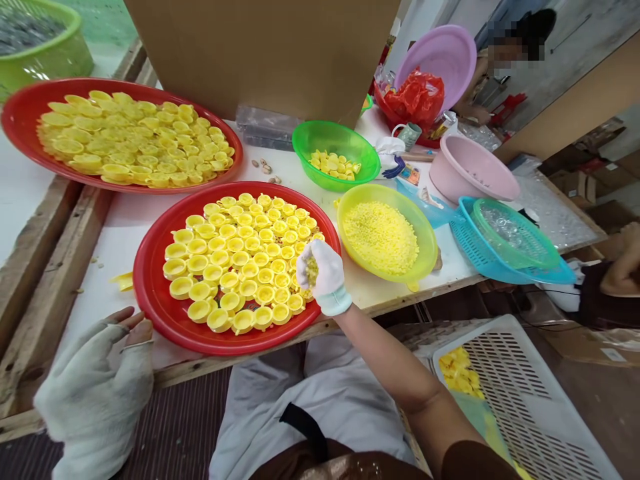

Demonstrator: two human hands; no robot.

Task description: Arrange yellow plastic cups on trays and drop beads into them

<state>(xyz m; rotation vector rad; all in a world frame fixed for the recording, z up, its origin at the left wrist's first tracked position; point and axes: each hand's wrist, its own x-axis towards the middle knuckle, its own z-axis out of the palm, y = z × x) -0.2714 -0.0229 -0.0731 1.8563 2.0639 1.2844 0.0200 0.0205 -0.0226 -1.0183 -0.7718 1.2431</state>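
— Largest entry?
— White worktable (113, 243), wooden edge at front.
— Next?
— Red tray (155, 310), one, round, at the table's near edge. Yellow bowl (427, 247), one, just right of the tray.
— Hands?
— Left hand (97, 387), in a pale glove with bare fingertips: beside the tray's near-left rim, fingers loosely bent and parted, thumb apart, nothing seen in its grasp. Contact with the rim: cannot tell. Right hand (325, 270), gloved: above the tray's right side, its bare forearm (390, 353) slanting up from lower right, fingers curled in.
— Small goods?
— Yellow cups (240, 259), many, mostly mouth up across the tray.
— Smallest?
— Yellow pellets (312, 272): a handful cupped within the right hand's closed fingers; bulk stock in the bowl.
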